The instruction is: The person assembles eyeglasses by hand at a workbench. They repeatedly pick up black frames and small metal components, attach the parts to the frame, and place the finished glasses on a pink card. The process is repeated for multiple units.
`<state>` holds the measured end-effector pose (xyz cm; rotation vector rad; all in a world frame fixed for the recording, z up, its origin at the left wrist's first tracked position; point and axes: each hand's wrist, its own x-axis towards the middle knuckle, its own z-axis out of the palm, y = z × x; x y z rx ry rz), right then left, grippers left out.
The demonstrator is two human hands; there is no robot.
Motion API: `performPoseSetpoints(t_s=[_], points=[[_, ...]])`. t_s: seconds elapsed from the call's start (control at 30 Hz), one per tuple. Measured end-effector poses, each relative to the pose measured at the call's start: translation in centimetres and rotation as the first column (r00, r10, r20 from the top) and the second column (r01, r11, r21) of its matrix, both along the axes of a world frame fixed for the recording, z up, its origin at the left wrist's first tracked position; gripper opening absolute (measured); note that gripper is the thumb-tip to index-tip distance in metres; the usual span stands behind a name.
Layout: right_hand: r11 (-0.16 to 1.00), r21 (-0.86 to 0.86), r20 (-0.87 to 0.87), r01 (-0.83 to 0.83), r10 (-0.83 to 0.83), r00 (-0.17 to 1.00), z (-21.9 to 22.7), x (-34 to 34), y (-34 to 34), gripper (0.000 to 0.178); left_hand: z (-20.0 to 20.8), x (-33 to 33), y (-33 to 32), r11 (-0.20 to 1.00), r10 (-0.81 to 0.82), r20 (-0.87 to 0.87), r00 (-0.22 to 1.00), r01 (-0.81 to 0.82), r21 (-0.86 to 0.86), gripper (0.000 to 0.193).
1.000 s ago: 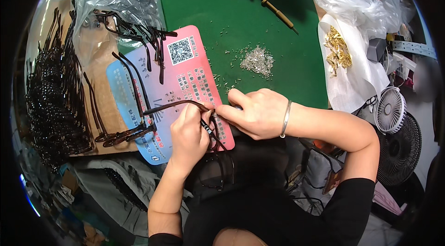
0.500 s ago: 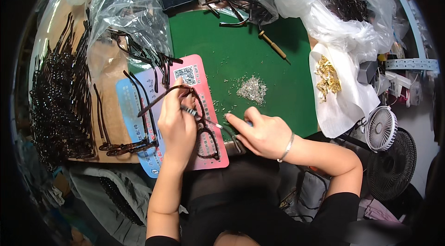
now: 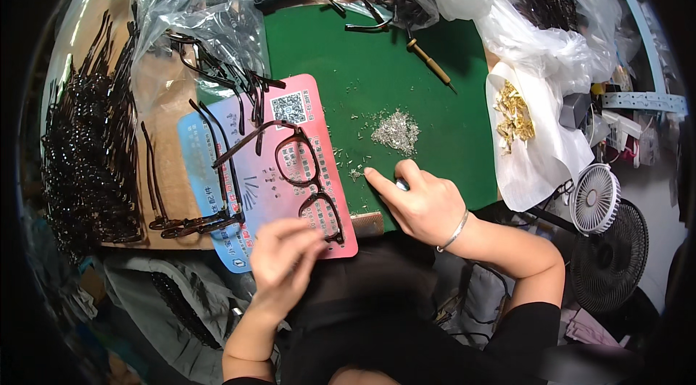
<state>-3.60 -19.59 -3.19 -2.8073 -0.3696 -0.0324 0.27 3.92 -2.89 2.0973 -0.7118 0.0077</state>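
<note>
Dark brown plastic with a glossy finish is seen in the spectacle frame, which is laid on the pink-and-blue printed mat, near the mat's right edge, with one temple stretched out toward the left. Over the frame's lower end the left hand is held with fingers loosely bent; they are blurred by motion, so whether the frame is touched, or whether anything is held in that grip, cannot be told. By the right hand a small grey-ended object is held, its grip curled around it and most of it hidden, while the index finger is extended to a few tiny metal pieces scattered on the green sheet. A larger silvery heap is found just beyond that fingertip. Farther up, a brass-coloured screwdriver is laid slantwise. Gold-coloured parts are gathered on a white sheet at the right, and dark spectacle frames are massed at the left of the table.
</note>
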Motion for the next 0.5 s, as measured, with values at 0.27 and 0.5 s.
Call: performPoseSetpoints(t_s=[0.27, 0.5], points=[[1.0, -0.027, -0.004, 0.0, 0.0, 1.0, 0.5, 0.4, -0.1, 0.045, -1.7, -1.6, -0.4, 0.968, -0.225, 0.187, 0.956, 0.198, 0.154, 0.02], [1.0, -0.022, 0.015, -0.019, 0.02, 1.0, -0.2, 0.4, 0.2, 0.046, -1.5, -1.9, -1.1, 0.968, -0.166, 0.205, 0.965, 0.12, 0.219, 0.02]])
